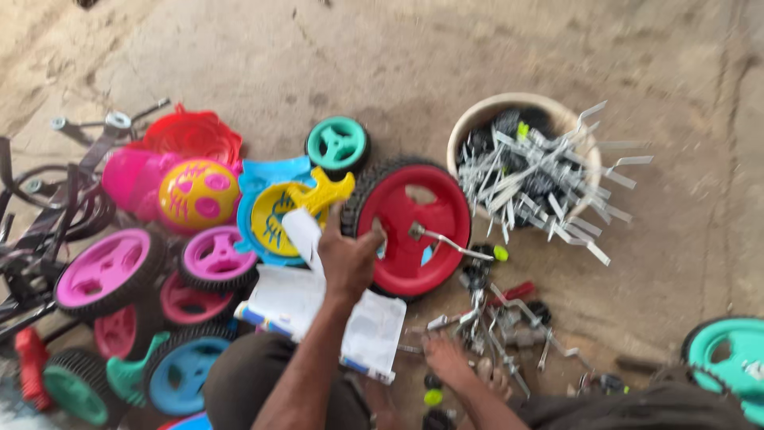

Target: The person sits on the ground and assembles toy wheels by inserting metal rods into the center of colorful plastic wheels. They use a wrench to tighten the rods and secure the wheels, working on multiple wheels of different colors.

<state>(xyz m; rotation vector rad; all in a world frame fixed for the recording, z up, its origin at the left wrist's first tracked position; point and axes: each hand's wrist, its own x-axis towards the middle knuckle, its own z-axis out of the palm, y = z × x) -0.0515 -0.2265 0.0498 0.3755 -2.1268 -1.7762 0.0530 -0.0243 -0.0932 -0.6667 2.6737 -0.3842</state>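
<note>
My left hand [348, 256] reaches forward over my knee and grips the black tyre of a large red wheel [418, 219] at its left edge. The wheel stands tilted on the concrete floor. A bent metal axle [446, 239] with a yellow-green cap sticks out of its hub to the right. A white sheet of paper [304, 231] stands up just left of my hand. My right hand is out of view.
A beige bowl [469, 119] full of metal brackets stands right of the wheel. Loose metal parts [493, 322] lie by my bare foot [450, 358]. Pink wheels [107, 271], a small teal wheel [338, 146], blue and yellow plastic pieces [278, 209] and a dark frame [48, 215] crowd the left.
</note>
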